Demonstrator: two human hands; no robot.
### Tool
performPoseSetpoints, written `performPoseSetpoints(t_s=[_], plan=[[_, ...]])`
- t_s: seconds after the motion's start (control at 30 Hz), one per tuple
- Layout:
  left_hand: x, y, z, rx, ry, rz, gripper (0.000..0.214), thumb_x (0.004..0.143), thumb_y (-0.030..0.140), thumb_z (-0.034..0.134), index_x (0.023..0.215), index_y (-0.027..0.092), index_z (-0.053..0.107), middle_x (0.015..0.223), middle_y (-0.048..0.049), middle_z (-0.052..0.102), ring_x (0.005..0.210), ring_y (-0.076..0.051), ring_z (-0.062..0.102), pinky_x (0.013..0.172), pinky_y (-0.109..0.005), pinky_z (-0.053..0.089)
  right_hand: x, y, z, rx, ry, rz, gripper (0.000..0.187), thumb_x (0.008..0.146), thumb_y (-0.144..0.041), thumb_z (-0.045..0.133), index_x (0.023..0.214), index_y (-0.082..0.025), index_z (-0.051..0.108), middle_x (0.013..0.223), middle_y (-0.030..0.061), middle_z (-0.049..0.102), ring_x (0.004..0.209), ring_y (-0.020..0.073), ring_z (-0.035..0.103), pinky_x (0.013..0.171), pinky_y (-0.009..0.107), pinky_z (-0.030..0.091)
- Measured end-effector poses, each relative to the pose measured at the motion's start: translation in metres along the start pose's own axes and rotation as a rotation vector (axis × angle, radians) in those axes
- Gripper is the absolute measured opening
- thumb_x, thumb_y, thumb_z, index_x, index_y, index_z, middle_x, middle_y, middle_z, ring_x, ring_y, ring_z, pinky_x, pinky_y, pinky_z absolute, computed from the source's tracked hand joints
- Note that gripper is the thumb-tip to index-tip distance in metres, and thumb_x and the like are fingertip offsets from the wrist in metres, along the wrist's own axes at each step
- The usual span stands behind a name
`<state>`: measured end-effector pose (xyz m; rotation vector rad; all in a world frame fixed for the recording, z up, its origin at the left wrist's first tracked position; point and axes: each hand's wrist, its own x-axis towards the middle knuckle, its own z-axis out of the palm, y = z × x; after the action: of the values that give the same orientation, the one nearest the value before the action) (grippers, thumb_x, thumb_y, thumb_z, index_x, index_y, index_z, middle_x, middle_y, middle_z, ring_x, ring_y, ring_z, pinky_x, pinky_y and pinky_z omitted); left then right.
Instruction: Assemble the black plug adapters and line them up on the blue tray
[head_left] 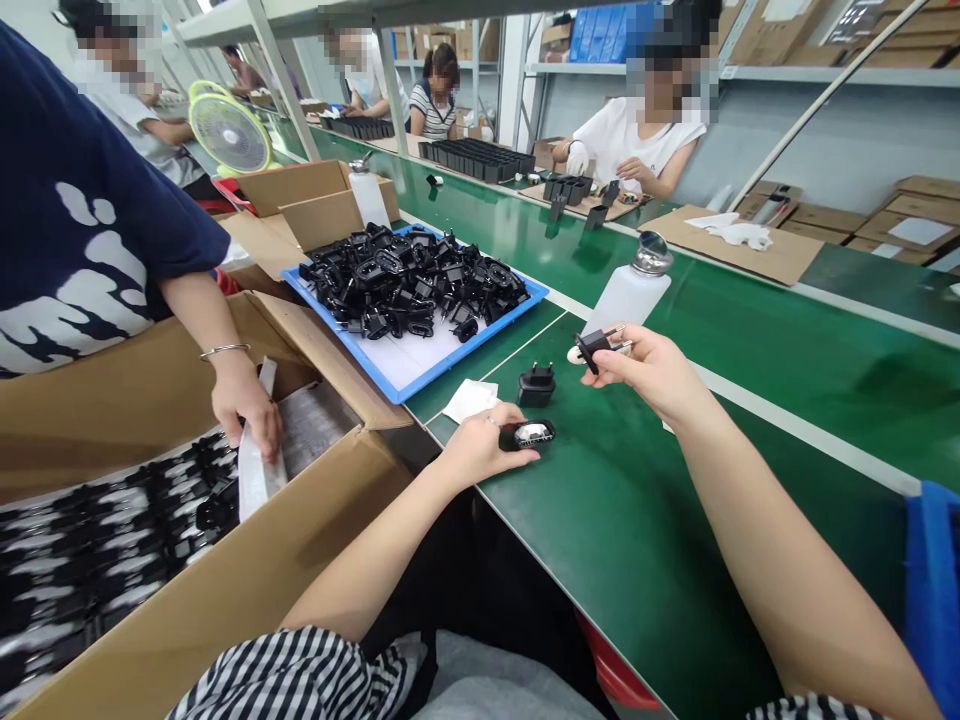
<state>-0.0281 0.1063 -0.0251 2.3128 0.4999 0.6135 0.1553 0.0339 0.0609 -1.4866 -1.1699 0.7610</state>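
My left hand (487,445) rests low over the green bench, thumb and fingers closed around a black plug housing (535,433) whose oval end faces up and shows white inside. My right hand (651,368) is raised slightly and pinches a black plug adapter (596,344), its metal pins pointing right. Between the hands, another black plug adapter (536,386) stands on the bench with both pins up. A folded white cloth (471,399) lies just beyond my left hand. Behind my right hand is a white pump bottle (628,300) with a metal top.
A blue-rimmed tray (405,388) heaped with black plug parts stands at the far left. Beside it, a co-worker's hand (251,410) holds a white divider in a cardboard box (322,520) with rows of black parts. A blue bin (932,590) is at right. More people sit across the bench.
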Motion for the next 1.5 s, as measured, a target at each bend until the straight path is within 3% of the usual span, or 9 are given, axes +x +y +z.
performPoseSetpoints(t_s=[0.1, 0.17, 0.33, 0.43, 0.67, 0.93, 1.13, 1.33, 1.5], plan=[[-0.003, -0.003, -0.014, 0.025, 0.032, -0.027, 0.068, 0.053, 0.042, 0.064, 0.109, 0.019, 0.032, 0.102, -0.0047, 0.049, 0.087, -0.015, 0.048, 0.076, -0.027, 0.040, 0.000, 0.001, 0.000, 0.015, 0.004, -0.010, 0.024, 0.061, -0.031, 0.060, 0.073, -0.015, 0.047, 0.061, 0.0010, 0.057, 0.054, 0.0143, 0.056, 0.052, 0.025, 0.046], [-0.004, -0.008, -0.025, 0.175, 0.061, -0.036, 0.071, 0.052, 0.045, 0.064, 0.111, 0.019, 0.034, 0.106, -0.0064, 0.045, 0.093, -0.019, 0.044, 0.079, -0.031, 0.038, 0.000, 0.001, 0.000, 0.018, 0.008, -0.016, 0.023, 0.062, -0.030, 0.060, 0.073, -0.015, 0.047, 0.062, 0.0013, 0.057, 0.055, 0.0141, 0.056, 0.052, 0.025, 0.046], [-0.008, -0.024, -0.031, 0.538, 0.005, -0.073, 0.038, 0.069, 0.040, 0.051, 0.101, 0.019, 0.051, 0.096, -0.0074, 0.048, 0.089, -0.023, 0.042, 0.075, -0.037, 0.038, 0.001, 0.001, -0.002, 0.001, -0.016, 0.014, 0.021, 0.062, -0.028, 0.058, 0.074, -0.015, 0.047, 0.062, 0.0014, 0.057, 0.055, 0.0138, 0.056, 0.053, 0.024, 0.046], [-0.012, -0.028, -0.024, 0.600, -0.003, -0.071, 0.028, 0.074, 0.036, 0.045, 0.095, 0.020, 0.055, 0.096, -0.0073, 0.050, 0.089, -0.022, 0.043, 0.075, -0.037, 0.038, 0.001, 0.003, -0.002, -0.051, -0.138, 0.077, 0.020, 0.063, -0.029, 0.057, 0.075, -0.015, 0.048, 0.060, 0.0008, 0.057, 0.057, 0.0145, 0.056, 0.053, 0.024, 0.045], [-0.020, -0.017, -0.027, 0.370, 0.052, -0.158, 0.014, 0.066, 0.030, 0.055, 0.073, 0.017, 0.054, 0.102, -0.0052, 0.052, 0.098, -0.021, 0.042, 0.082, -0.037, 0.035, -0.002, 0.002, 0.010, -0.398, -0.446, 0.080, 0.025, 0.067, -0.029, 0.053, 0.089, -0.017, 0.057, 0.086, 0.0014, 0.059, 0.074, 0.0165, 0.055, 0.066, 0.027, 0.043], [-0.015, 0.023, -0.003, -0.013, 0.135, -0.177, 0.043, 0.056, 0.027, 0.064, 0.094, 0.018, 0.048, 0.094, -0.0024, 0.054, 0.087, -0.015, 0.048, 0.077, -0.029, 0.040, -0.010, 0.011, 0.027, -0.700, -0.546, -0.136, 0.026, 0.069, -0.026, 0.051, 0.094, -0.022, 0.058, 0.095, -0.0029, 0.057, 0.081, 0.0166, 0.052, 0.067, 0.024, 0.039], [-0.010, 0.024, 0.007, -0.075, 0.205, -0.232, 0.030, 0.061, 0.020, 0.059, 0.090, 0.017, 0.053, 0.086, -0.0014, 0.056, 0.074, -0.012, 0.051, 0.072, -0.027, 0.043, -0.014, 0.008, 0.038, -0.890, -0.565, -0.155, 0.027, 0.069, -0.020, 0.053, 0.097, -0.021, 0.056, 0.094, 0.0002, 0.057, 0.083, 0.0189, 0.050, 0.067, 0.027, 0.038], [-0.007, 0.028, 0.001, -0.042, 0.164, -0.243, 0.028, 0.062, 0.021, 0.059, 0.089, 0.017, 0.055, 0.086, -0.0031, 0.057, 0.075, -0.015, 0.053, 0.071, -0.027, 0.044, -0.013, 0.002, 0.042, -0.963, -0.579, -0.046, 0.021, 0.067, -0.019, 0.050, 0.088, -0.016, 0.055, 0.082, 0.0046, 0.058, 0.078, 0.0201, 0.050, 0.064, 0.029, 0.039], [-0.004, 0.043, -0.007, 0.284, -0.003, -0.219, 0.023, 0.068, 0.033, 0.052, 0.085, 0.017, 0.054, 0.079, -0.0049, 0.059, 0.072, -0.019, 0.054, 0.060, -0.029, 0.046, -0.010, 0.015, 0.044, -0.979, -0.560, 0.012, 0.021, 0.058, -0.027, 0.042, 0.077, -0.020, 0.049, 0.080, 0.0087, 0.059, 0.073, 0.0251, 0.054, 0.063, 0.035, 0.041]])
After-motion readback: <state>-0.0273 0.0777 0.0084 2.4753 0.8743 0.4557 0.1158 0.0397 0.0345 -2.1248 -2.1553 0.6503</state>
